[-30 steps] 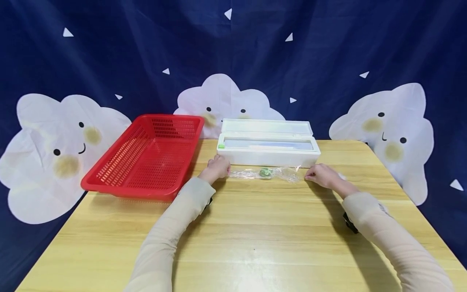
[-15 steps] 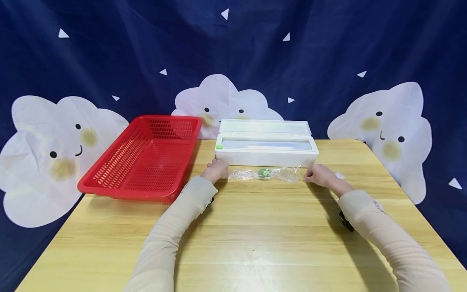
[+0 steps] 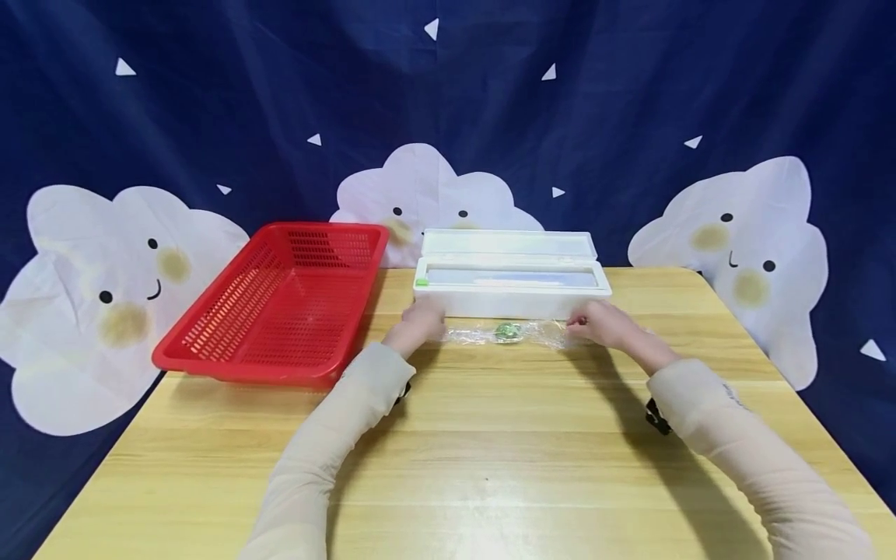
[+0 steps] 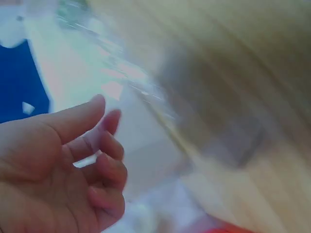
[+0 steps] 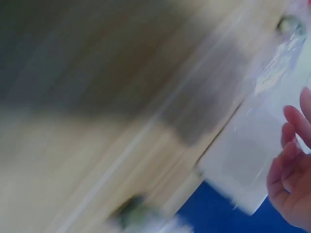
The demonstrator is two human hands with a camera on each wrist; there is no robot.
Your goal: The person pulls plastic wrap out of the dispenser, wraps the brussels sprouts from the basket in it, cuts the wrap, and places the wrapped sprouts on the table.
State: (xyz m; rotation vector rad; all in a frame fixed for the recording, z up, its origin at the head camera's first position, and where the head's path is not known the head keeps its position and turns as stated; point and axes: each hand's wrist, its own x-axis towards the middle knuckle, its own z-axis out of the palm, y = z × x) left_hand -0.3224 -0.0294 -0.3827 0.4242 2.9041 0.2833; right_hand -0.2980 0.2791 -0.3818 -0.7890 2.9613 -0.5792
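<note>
A crumpled strip of clear plastic film [image 3: 542, 333], wrapped round a small green item [image 3: 508, 332], lies along the front of a long white box [image 3: 518, 303]. The box looks like a cling film dispenser; its lid stands up and a green slider [image 3: 422, 281] sits at its left end. At the film's left end is my left hand [image 3: 420, 323], blurred by motion. Its fingers are loosely bent and hold nothing in the left wrist view. My right hand [image 3: 605, 325] hovers at the film's right end. In the right wrist view its relaxed fingers [image 5: 291, 121] show nothing between them.
A red perforated basket [image 3: 280, 362] stands on the left of the wooden table [image 3: 490, 451]. Behind the table hangs a dark blue curtain [image 3: 490, 93] with white clouds. A blurred green and whitish thing [image 5: 138, 216] shows low in the right wrist view.
My right hand has moved left, from just beyond the film to over its right end. My left hand has shifted slightly. The film, green item, box and basket stay put.
</note>
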